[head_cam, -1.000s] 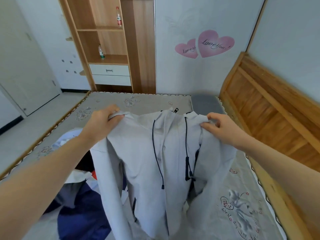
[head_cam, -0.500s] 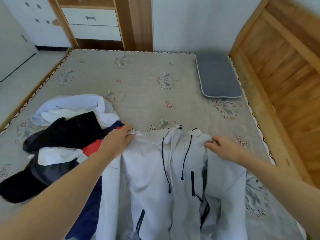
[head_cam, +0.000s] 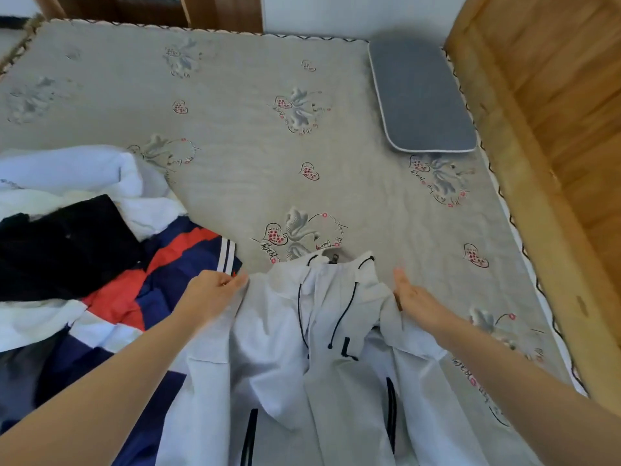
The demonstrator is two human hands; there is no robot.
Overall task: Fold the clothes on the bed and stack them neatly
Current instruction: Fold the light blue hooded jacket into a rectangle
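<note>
We saw a white jacket [head_cam: 285, 358] lying front side up on the bed [head_cam: 242, 136], at the near edge, with its collar pointing away from us. It had thin dark cords hanging down from the neck and dark zip lines lower down.

The left hand [head_cam: 211, 294] was at the jacket's left shoulder. Its fingers were curled and pinched the white cloth there. The right hand [head_cam: 415, 297] was at the jacket's right shoulder. Its fingers looked mostly straight and pointed away from us, with the palm turned in toward the jacket. It touched the cloth, but we could not tell for sure if the thumb was gripping it.

Just left of the jacket was a messy pile of clothes [head_cam: 84, 250]. In the pile there was a blue, red and white striped top [head_cam: 161, 280], touching the jacket's left sleeve. Left of the striped top lay something black [head_cam: 64, 243]. Beyond the black thing, farther from the jacket, was a white bundle [head_cam: 100, 176].

The bed cover was beige with grey flowers and small pink hearts on it. Well beyond the jacket and off to its right, a flat grey pillow [head_cam: 420, 95] lay at the far corner of the bed. Right of the jacket, past the bed's edge, stood a wooden headboard [head_cam: 554, 129]. A white wall [head_cam: 353, 11] was far behind the jacket, past the end of the bed.
</note>
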